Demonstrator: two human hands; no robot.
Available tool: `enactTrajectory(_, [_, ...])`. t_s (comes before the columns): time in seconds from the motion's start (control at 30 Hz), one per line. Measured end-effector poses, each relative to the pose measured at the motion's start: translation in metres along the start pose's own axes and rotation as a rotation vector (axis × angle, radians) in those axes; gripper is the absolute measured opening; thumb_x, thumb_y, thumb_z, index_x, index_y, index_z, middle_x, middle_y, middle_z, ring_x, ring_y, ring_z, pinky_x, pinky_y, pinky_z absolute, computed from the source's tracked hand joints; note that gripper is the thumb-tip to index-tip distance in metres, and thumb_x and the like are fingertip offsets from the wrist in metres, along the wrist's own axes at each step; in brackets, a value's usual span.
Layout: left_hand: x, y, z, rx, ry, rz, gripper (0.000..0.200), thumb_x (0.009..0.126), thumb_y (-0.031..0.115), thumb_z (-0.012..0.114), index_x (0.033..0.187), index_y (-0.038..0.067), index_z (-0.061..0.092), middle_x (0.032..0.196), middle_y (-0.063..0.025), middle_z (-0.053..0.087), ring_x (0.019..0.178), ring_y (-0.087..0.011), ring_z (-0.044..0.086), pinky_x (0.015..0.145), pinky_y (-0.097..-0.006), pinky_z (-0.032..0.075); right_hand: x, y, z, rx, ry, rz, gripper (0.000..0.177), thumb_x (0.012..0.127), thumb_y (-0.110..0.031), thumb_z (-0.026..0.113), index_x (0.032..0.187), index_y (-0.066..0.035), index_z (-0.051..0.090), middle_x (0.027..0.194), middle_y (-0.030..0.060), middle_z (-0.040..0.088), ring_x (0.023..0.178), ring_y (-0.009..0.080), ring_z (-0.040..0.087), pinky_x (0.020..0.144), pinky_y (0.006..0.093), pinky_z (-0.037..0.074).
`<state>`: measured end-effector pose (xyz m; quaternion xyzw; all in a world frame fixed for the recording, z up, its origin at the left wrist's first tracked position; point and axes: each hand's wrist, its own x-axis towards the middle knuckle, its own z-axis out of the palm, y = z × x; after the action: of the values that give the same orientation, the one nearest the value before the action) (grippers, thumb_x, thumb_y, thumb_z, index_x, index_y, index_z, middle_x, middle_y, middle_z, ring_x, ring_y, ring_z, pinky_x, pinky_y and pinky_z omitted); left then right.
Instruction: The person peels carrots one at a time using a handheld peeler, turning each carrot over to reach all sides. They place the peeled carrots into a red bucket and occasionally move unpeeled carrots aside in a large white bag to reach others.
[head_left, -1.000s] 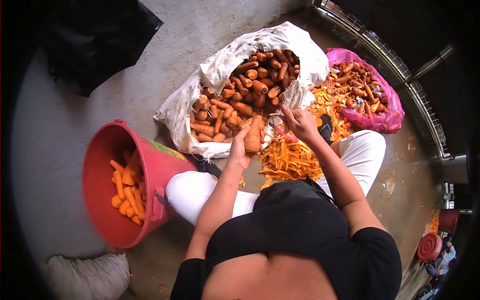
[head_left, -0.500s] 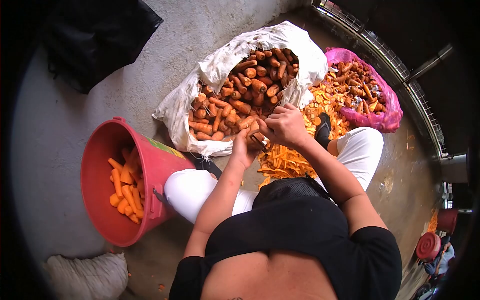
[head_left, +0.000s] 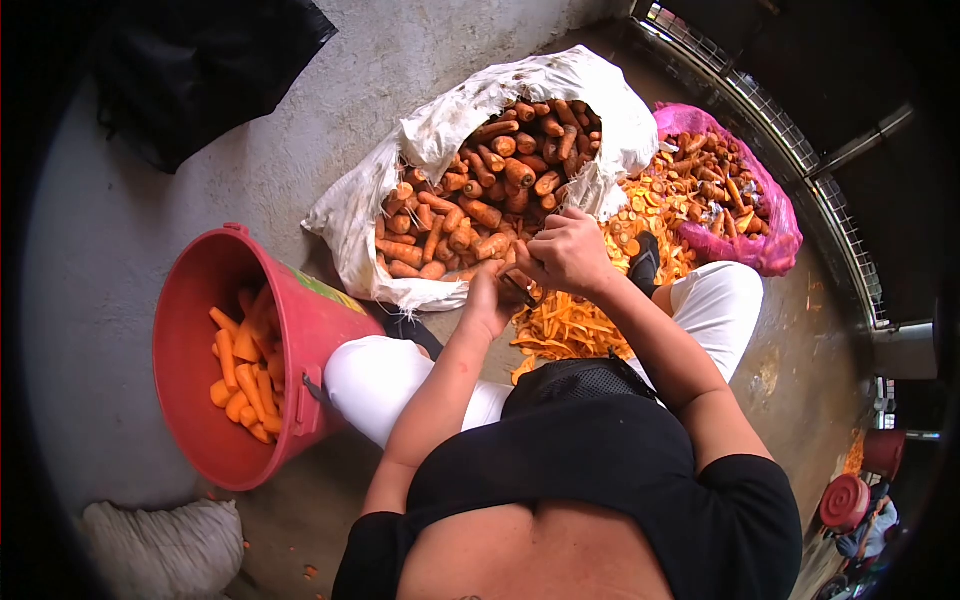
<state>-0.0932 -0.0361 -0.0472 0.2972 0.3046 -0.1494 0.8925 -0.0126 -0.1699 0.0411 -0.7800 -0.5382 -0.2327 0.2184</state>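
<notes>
My left hand [head_left: 488, 300] is closed around a carrot, mostly hidden by the fingers, low in front of the white sack. Just to its right, my right hand [head_left: 568, 252] is closed on a peeler [head_left: 522, 291], whose dark frame shows between the two hands. Unpeeled carrots [head_left: 482, 213] fill the open white sack [head_left: 352, 215] beyond my hands. Beneath them lies a heap of orange peelings [head_left: 568, 325] on the floor. A red bucket [head_left: 205, 440] at my left knee holds peeled carrots [head_left: 240, 372], tilted toward me.
A pink sack [head_left: 780, 215] with carrot pieces and scraps stands at the right, beside scattered carrot slices [head_left: 625, 225]. A black bag [head_left: 205, 85] lies at the upper left, a whitish sack [head_left: 165, 550] at the lower left. Another person [head_left: 875, 525] is at far right near a red lid [head_left: 845, 502].
My hands stay together in nearly the same spot, with the carrot and peeler still held. The whole view has shifted slightly.
</notes>
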Motion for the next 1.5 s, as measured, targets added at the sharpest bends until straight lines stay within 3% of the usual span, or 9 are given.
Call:
enactTrajectory(0.2, [0.006, 0.0, -0.019, 0.015, -0.208, -0.094, 0.025, 0.087, 0.035, 0.05, 0.087, 0.012, 0.06, 0.074, -0.0023, 0.061, 0.06, -0.0151, 0.056, 0.057, -0.0294, 0.048, -0.005, 0.005, 0.006, 0.04, -0.048, -0.021, 0.039, 0.079, -0.017, 0.063, 0.044, -0.014, 0.045, 0.045, -0.0026, 0.049, 0.048, 0.0173, 0.048, 0.051, 0.033, 0.037])
enactTrajectory(0.3, [0.0, -0.011, -0.003, 0.056, 0.018, -0.007, 0.026, 0.088, 0.037, 0.05, 0.093, 0.013, 0.061, 0.081, 0.0003, 0.063, 0.069, -0.0132, 0.06, 0.057, -0.0283, 0.048, -0.008, 0.006, 0.006, 0.079, -0.057, -0.013, 0.038, 0.078, -0.017, 0.063, 0.044, -0.014, 0.046, 0.047, -0.0027, 0.049, 0.049, 0.0174, 0.048, 0.051, 0.0331, 0.037])
enactTrajectory(0.5, [-0.016, -0.01, 0.009, 0.109, -0.047, 0.081, 0.031, 0.09, 0.038, 0.047, 0.103, 0.013, 0.06, 0.092, -0.0008, 0.065, 0.082, -0.0149, 0.064, 0.064, -0.0299, 0.052, -0.011, 0.009, 0.006, 0.201, -0.054, 0.024, 0.034, 0.077, -0.016, 0.062, 0.045, -0.014, 0.05, 0.047, -0.0001, 0.048, 0.05, 0.0189, 0.048, 0.051, 0.0334, 0.037])
enactTrajectory(0.97, [-0.012, -0.01, 0.006, 0.074, -0.12, 0.125, 0.035, 0.094, 0.034, 0.036, 0.099, 0.007, 0.058, 0.076, -0.0051, 0.064, 0.057, -0.0146, 0.06, 0.042, -0.0248, 0.043, -0.016, 0.018, 0.023, 0.301, -0.066, 0.192, 0.033, 0.076, -0.022, 0.061, 0.046, -0.01, 0.056, 0.048, 0.0055, 0.052, 0.048, 0.0236, 0.052, 0.051, 0.0341, 0.042])
enactTrajectory(1.07, [-0.024, -0.013, 0.012, 0.129, -0.049, 0.111, 0.036, 0.095, 0.033, 0.035, 0.102, 0.005, 0.057, 0.076, -0.0074, 0.064, 0.059, -0.0154, 0.061, 0.044, -0.0252, 0.044, -0.021, 0.038, 0.027, 0.195, -0.052, 0.304, 0.035, 0.078, -0.025, 0.06, 0.046, -0.011, 0.059, 0.048, 0.0061, 0.053, 0.048, 0.0242, 0.053, 0.051, 0.0353, 0.044])
enactTrajectory(1.23, [-0.036, -0.015, 0.016, 0.084, -0.223, 0.115, 0.033, 0.094, 0.029, 0.042, 0.11, 0.004, 0.056, 0.085, -0.0067, 0.064, 0.071, -0.0155, 0.063, 0.062, -0.0272, 0.05, -0.031, 0.066, 0.023, 0.116, -0.069, 0.283, 0.035, 0.079, -0.028, 0.059, 0.049, -0.011, 0.064, 0.045, 0.0078, 0.051, 0.048, 0.0267, 0.055, 0.053, 0.0384, 0.047])
enactTrajectory(1.4, [-0.034, -0.011, 0.017, 0.055, -0.225, 0.109, 0.033, 0.093, 0.029, 0.044, 0.11, 0.003, 0.057, 0.086, -0.0063, 0.064, 0.071, -0.0142, 0.062, 0.062, -0.0257, 0.05, -0.029, 0.08, 0.033, 0.014, -0.023, 0.369, 0.04, 0.083, -0.028, 0.056, 0.047, -0.012, 0.062, 0.042, 0.0067, 0.049, 0.045, 0.0244, 0.055, 0.055, 0.0356, 0.048])
enactTrajectory(1.43, [-0.029, -0.011, 0.012, 0.062, -0.242, 0.101, 0.033, 0.093, 0.029, 0.044, 0.11, 0.003, 0.057, 0.087, -0.0062, 0.064, 0.071, -0.0141, 0.062, 0.062, -0.0256, 0.05, -0.027, 0.088, 0.03, -0.016, -0.257, 0.549, 0.045, 0.086, -0.03, 0.053, 0.045, -0.012, 0.059, 0.042, 0.0064, 0.05, 0.044, 0.0216, 0.055, 0.055, 0.0344, 0.049])
enactTrajectory(1.5, [-0.028, -0.009, 0.011, 0.07, -0.231, 0.091, 0.033, 0.094, 0.03, 0.044, 0.11, 0.004, 0.056, 0.084, -0.0073, 0.064, 0.067, -0.0145, 0.061, 0.056, -0.0253, 0.047, -0.034, 0.111, 0.027, -0.304, -0.289, 0.562, 0.049, 0.089, -0.036, 0.049, 0.047, -0.013, 0.06, 0.041, 0.0057, 0.05, 0.039, 0.0183, 0.051, 0.054, 0.0349, 0.05])
